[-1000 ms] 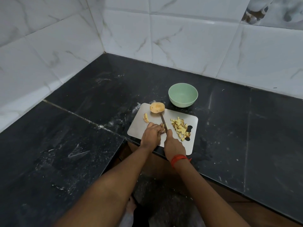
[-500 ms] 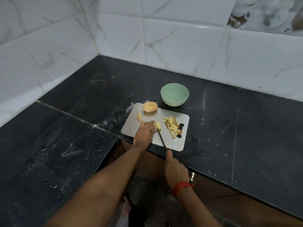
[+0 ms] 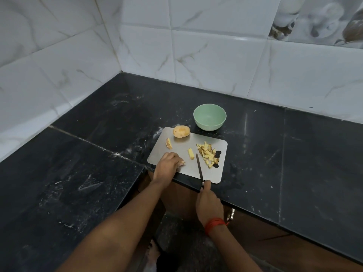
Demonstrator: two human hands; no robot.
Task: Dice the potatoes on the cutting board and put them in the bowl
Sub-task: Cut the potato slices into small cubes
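Note:
A steel cutting board (image 3: 180, 146) lies at the black counter's front edge. On its far corner sits a whole potato (image 3: 181, 131). A potato slice (image 3: 169, 143) lies at the left, a cut stick (image 3: 190, 153) in the middle, and a heap of diced potato (image 3: 207, 154) at the right. My left hand (image 3: 166, 165) rests on the board's near left part, its fingers curled over a piece of potato (image 3: 181, 163). My right hand (image 3: 208, 203) grips the handle of a knife (image 3: 199, 167), whose blade lies on the board beside the stick. A pale green bowl (image 3: 209, 116) stands behind the board and looks empty.
The black stone counter (image 3: 102, 122) runs into a corner of white marbled wall tiles (image 3: 206, 55). The counter's front edge steps back just left of the board. Below the edge a brown cabinet front (image 3: 182, 197) shows.
My right hand drew the knife back toward the board's near edge. The left hand slid nearer and left, leaving one cut stick bare in the middle of the board.

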